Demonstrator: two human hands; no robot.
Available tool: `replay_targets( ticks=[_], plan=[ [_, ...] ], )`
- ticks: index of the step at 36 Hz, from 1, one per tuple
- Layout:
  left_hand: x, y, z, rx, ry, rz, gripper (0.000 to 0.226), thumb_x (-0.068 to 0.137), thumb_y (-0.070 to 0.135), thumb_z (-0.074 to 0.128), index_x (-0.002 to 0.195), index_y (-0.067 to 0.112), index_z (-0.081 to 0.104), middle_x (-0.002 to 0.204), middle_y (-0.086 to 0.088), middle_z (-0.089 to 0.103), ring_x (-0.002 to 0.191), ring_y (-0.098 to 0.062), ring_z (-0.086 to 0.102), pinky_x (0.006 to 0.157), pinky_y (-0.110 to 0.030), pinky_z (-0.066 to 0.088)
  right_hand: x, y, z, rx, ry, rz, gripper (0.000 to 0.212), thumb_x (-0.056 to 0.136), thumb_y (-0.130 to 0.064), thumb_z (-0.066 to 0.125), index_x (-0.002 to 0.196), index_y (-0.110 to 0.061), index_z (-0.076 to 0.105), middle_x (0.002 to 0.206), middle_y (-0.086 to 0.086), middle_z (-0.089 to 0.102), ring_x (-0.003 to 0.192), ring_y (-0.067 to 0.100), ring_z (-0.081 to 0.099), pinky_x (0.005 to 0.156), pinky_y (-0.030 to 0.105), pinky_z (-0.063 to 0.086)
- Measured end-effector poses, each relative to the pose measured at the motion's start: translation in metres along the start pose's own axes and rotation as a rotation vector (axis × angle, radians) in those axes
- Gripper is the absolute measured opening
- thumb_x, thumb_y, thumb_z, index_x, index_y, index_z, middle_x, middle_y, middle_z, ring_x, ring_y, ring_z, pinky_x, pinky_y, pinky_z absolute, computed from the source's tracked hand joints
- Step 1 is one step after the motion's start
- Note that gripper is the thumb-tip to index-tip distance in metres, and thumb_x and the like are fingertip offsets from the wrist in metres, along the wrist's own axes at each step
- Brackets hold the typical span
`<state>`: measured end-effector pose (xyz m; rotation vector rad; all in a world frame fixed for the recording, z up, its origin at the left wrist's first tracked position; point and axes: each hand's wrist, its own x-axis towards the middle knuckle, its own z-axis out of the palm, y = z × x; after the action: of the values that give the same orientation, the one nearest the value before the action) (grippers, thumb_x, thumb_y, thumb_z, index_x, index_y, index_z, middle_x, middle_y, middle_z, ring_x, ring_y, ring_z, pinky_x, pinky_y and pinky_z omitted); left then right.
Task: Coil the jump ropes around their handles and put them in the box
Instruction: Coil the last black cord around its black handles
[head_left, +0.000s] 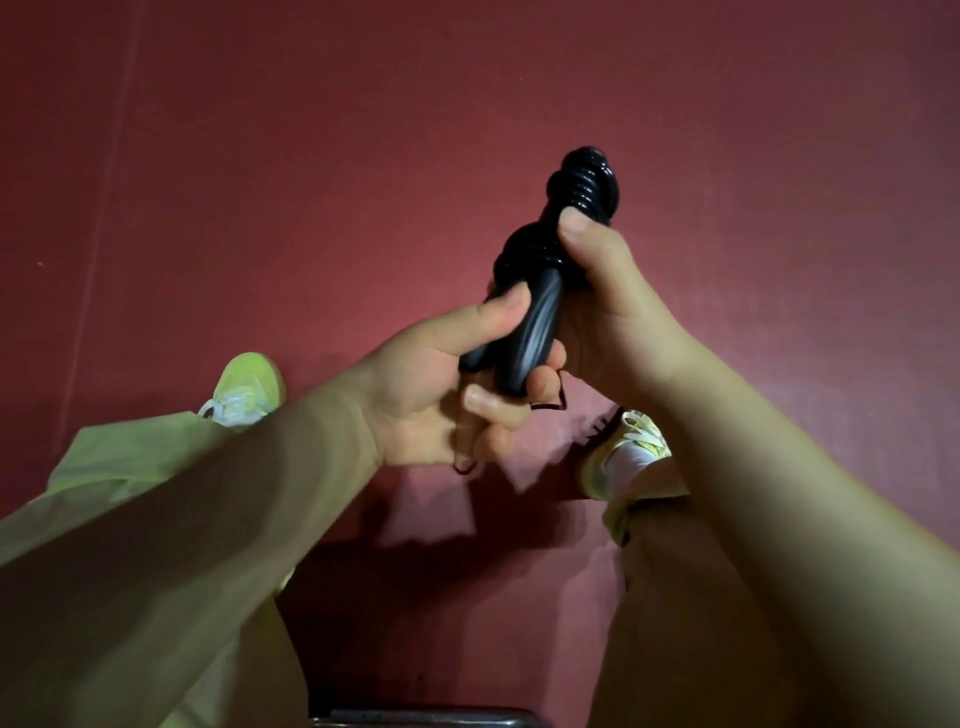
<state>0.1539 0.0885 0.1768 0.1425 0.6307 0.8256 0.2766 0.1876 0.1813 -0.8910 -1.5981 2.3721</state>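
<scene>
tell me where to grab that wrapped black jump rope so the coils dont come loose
Probably best to take the jump rope by the bare lower ends of its two handles, coming from below, as the left hand does. They lie side by side, so one grip spans both. The coils bulge higher up; the right hand pins them with its thumb.

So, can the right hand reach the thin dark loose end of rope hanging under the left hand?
Probably not now: the right hand grips the black coiled rope, and the loose end hangs behind the left hand.
</scene>
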Motion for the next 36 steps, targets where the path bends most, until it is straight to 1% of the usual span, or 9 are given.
replay_targets(
  ticks=[4, 8, 12, 16, 22, 26, 30, 33, 36],
  plan=[
    [0.001, 0.007, 0.004, 0.111, 0.191, -0.011, 0.037, 0.07, 0.051, 0.062, 0.072, 0.014, 0.064, 0.061, 0.003, 0.058, 0.033, 0.001, 0.031, 0.037, -0.013, 0.031, 0.003, 0.003, -0.002, -0.175, 0.146, 0.057, 0.07, 0.072, -0.074, 0.042, 0.092, -0.008, 0.057, 0.068, 0.015, 0.044, 0.053, 0.023, 0.038, 0.048, 0.031, 0.031],
    [0.004, 0.008, 0.002, 0.316, 0.346, -0.001, 0.037, 0.071, 0.05, 0.057, 0.083, 0.016, 0.061, 0.066, 0.002, 0.061, 0.035, 0.0, 0.029, 0.039, -0.013, 0.031, 0.001, 0.006, -0.003, -0.303, 0.264, 0.147, 0.062, 0.092, -0.063, 0.038, 0.088, -0.006, 0.061, 0.055, 0.004, 0.046, 0.046, 0.014, 0.043, 0.045, 0.029, 0.035],
    [0.007, 0.007, 0.001, 0.472, 0.512, 0.043, 0.028, 0.091, 0.043, 0.054, 0.085, 0.019, 0.067, 0.069, -0.002, 0.066, 0.039, -0.003, 0.028, 0.043, -0.017, 0.031, 0.0, 0.005, -0.001, -0.28, 0.282, 0.203, 0.06, 0.099, -0.053, 0.037, 0.094, 0.0, 0.064, 0.059, 0.003, 0.048, 0.045, 0.012, 0.043, 0.046, 0.028, 0.035],
    [0.01, 0.005, -0.004, 0.758, 0.668, 0.107, 0.031, 0.092, 0.035, 0.057, 0.065, 0.026, 0.069, 0.071, -0.007, 0.073, 0.042, -0.008, 0.031, 0.048, -0.024, 0.031, -0.001, 0.006, -0.001, -0.419, 0.265, 0.218, 0.053, 0.103, -0.047, 0.033, 0.081, -0.006, 0.059, 0.064, 0.004, 0.053, 0.05, 0.015, 0.044, 0.049, 0.03, 0.038],
    [0.013, 0.005, -0.014, 1.045, 0.754, 0.116, 0.022, 0.088, 0.039, 0.059, 0.07, 0.029, 0.068, 0.07, -0.001, 0.073, 0.047, -0.013, 0.046, 0.052, -0.028, 0.038, -0.001, 0.009, 0.0, -0.506, 0.285, 0.224, 0.044, 0.105, -0.041, 0.029, 0.085, -0.012, 0.055, 0.065, 0.001, 0.054, 0.054, 0.017, 0.044, 0.046, 0.026, 0.038],
    [0.012, 0.005, -0.02, 1.315, 0.872, 0.095, 0.026, 0.082, 0.044, 0.063, 0.075, 0.019, 0.061, 0.06, 0.004, 0.067, 0.049, -0.014, 0.053, 0.053, -0.029, 0.038, -0.002, 0.011, 0.0, -0.554, 0.256, 0.258, 0.04, 0.103, -0.047, 0.03, 0.088, -0.019, 0.054, 0.068, 0.001, 0.056, 0.054, 0.015, 0.044, 0.045, 0.024, 0.038],
    [0.017, -0.004, -0.02, 1.512, 0.935, 0.078, 0.03, 0.082, 0.052, 0.059, 0.08, 0.022, 0.056, 0.073, 0.001, 0.064, 0.067, -0.022, 0.061, 0.065, -0.038, 0.05, -0.001, 0.014, 0.003, -0.488, 0.271, 0.3, 0.052, 0.096, -0.061, 0.034, 0.093, -0.017, 0.06, 0.072, 0.004, 0.052, 0.056, 0.016, 0.04, 0.049, 0.027, 0.033],
    [0.017, -0.004, -0.021, 1.481, 0.875, 0.097, 0.034, 0.08, 0.055, 0.057, 0.081, 0.022, 0.054, 0.076, 0.001, 0.063, 0.069, -0.022, 0.06, 0.067, -0.04, 0.048, 0.001, 0.017, 0.005, -0.456, 0.328, 0.27, 0.044, 0.095, -0.059, 0.039, 0.085, -0.018, 0.053, 0.067, 0.003, 0.042, 0.051, 0.014, 0.03, 0.047, 0.026, 0.024],
    [0.014, -0.005, -0.017, 1.023, 0.615, 0.089, 0.044, 0.068, 0.066, 0.053, 0.085, 0.025, 0.057, 0.076, 0.002, 0.063, 0.064, -0.016, 0.055, 0.066, -0.038, 0.048, 0.002, 0.015, 0.005, -0.402, 0.367, 0.247, 0.037, 0.097, -0.05, 0.042, 0.079, -0.018, 0.048, 0.056, -0.002, 0.037, 0.045, 0.013, 0.027, 0.045, 0.026, 0.021]
  ],
)
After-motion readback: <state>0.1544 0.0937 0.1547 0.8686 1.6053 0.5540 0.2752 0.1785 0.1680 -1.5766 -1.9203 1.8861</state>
